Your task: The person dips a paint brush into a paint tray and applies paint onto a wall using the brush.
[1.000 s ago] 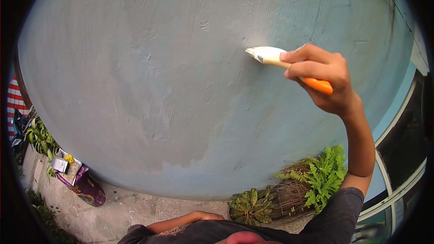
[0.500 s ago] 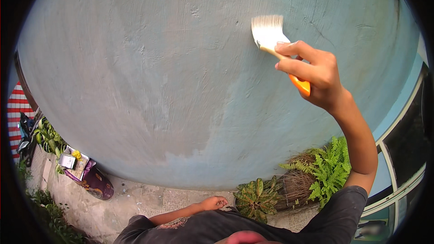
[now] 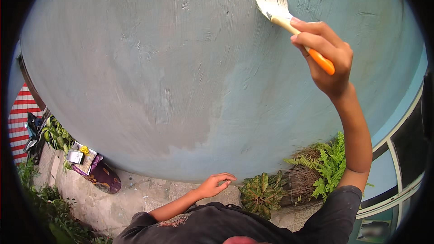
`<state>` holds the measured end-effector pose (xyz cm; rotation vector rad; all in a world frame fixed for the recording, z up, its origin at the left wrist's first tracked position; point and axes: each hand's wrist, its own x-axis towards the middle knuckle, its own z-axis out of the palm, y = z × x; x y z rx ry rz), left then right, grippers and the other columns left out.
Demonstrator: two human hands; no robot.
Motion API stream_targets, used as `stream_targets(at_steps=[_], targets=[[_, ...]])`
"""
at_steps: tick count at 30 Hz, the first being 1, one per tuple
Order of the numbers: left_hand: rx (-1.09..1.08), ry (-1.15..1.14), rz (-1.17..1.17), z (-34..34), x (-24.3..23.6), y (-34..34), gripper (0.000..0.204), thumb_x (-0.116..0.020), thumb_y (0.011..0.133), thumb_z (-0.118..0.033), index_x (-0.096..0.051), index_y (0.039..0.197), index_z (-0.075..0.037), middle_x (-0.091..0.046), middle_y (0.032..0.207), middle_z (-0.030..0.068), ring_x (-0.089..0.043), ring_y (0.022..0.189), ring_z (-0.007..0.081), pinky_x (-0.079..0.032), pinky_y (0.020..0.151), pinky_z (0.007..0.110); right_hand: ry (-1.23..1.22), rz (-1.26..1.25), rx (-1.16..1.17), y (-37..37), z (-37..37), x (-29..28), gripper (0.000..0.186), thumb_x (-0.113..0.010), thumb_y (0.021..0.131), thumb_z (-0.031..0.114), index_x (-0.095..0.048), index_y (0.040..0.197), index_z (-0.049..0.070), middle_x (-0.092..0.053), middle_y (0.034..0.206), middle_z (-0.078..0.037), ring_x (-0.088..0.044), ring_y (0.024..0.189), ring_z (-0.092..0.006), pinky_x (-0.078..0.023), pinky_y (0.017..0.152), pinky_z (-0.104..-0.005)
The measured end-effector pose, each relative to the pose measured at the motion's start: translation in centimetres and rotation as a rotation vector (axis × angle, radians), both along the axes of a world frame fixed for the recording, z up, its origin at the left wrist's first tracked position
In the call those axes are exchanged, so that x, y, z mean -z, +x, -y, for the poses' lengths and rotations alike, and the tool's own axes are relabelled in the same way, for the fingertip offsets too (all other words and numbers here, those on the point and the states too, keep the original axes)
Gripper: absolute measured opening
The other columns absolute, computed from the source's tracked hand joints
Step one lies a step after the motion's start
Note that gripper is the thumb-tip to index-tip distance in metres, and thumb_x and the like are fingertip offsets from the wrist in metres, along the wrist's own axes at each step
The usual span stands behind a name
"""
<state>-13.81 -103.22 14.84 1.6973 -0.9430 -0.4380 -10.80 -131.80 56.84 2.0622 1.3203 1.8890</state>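
Observation:
My right hand (image 3: 326, 54) is raised and closed round the handle of a flat paintbrush (image 3: 289, 21), which has pale bristles and an orange handle end. The bristles bend sideways against a wall (image 3: 181, 72), whose surface is rough, with a grey coat over part of light blue. Lower down, my left hand (image 3: 216, 185) holds nothing and hangs near the foot of the wall. Its fingers are loosely stretched, with the thumb apart.
At the lower left stands a purple container (image 3: 105, 180) with a box and a yellow item on top. A leafy potted plant (image 3: 262, 194) and a fern (image 3: 332, 167) line the wall's base at right. A window frame (image 3: 391, 171) borders the far right.
My right hand and the paintbrush have moved up and slightly right along the wall. My left hand has risen a little, its fingers opening out from a looser curl.

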Motion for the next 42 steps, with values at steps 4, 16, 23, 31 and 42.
stream_targets(at_steps=[4, 16, 23, 31, 42], targets=[[-0.012, -0.141, -0.008, 0.9, -1.8, -1.7, 0.025, -0.055, 0.1, -0.01, -0.067, 0.121, -0.004, -0.068, 0.121, 0.0123, -0.066, 0.109, 0.0259, -0.051, 0.094, 0.037, -0.24, -0.099, 0.163, 0.5, -2.5, 13.2, 0.013, -0.071, 0.076, 0.011, -0.066, 0.088, 0.007, -0.072, 0.104, -0.019, -0.074, 0.1, -0.0302, -0.056, 0.062, -0.0296], [0.09, -0.125, -0.031, 2.1, -0.7, -6.2, 0.021, -0.055, 0.099, -0.006, -0.069, 0.115, -0.001, -0.07, 0.11, 0.0148, -0.068, 0.1, 0.0307, -0.053, 0.089, 0.039, 0.148, -0.443, -0.214, 0.6, -3.1, 7.8, 0.022, -0.075, 0.076, -0.008, -0.072, 0.096, 0.002, -0.072, 0.094, -0.014, -0.07, 0.075, -0.0237, -0.055, 0.063, -0.0278], [0.02, -0.145, -0.006, 0.0, -0.2, -7.7, 0.02, -0.056, 0.098, -0.004, -0.069, 0.113, 0.0, -0.07, 0.108, 0.0155, -0.068, 0.098, 0.0304, -0.053, 0.086, 0.039, 0.091, -0.072, -0.068, 3.2, -3.3, 11.2, 0.019, -0.073, 0.074, -0.004, -0.074, 0.092, 0.003, -0.072, 0.105, -0.018, -0.074, 0.097, -0.0306, -0.058, 0.065, -0.0292], [-0.198, -0.204, -0.005, -5.8, -0.4, -8.9, 0.022, -0.056, 0.097, -0.002, -0.068, 0.115, 0.0, -0.071, 0.107, 0.0143, -0.068, 0.097, 0.0294, -0.053, 0.086, 0.039, 0.606, -0.961, -0.166, -5.0, -10.1, 34.3, 0.017, -0.071, 0.079, -0.008, -0.071, 0.094, 0.0, -0.071, 0.1, -0.019, -0.072, 0.099, -0.0339, -0.058, 0.078, -0.0366], [-0.345, -0.205, -0.056, -16.8, 0.1, -13.4, 0.044, -0.057, 0.096, -0.001, -0.053, 0.14, -0.004, -0.071, 0.112, 0.0123, -0.068, 0.099, 0.024, -0.052, 0.089, 0.036, 0.793, -1.346, -0.302, -11.6, -24.3, 39.7, 0.015, -0.075, 0.079, -0.005, -0.072, 0.093, -0.001, -0.075, 0.098, -0.016, -0.071, 0.091, -0.0279, -0.055, 0.081, -0.0359]])
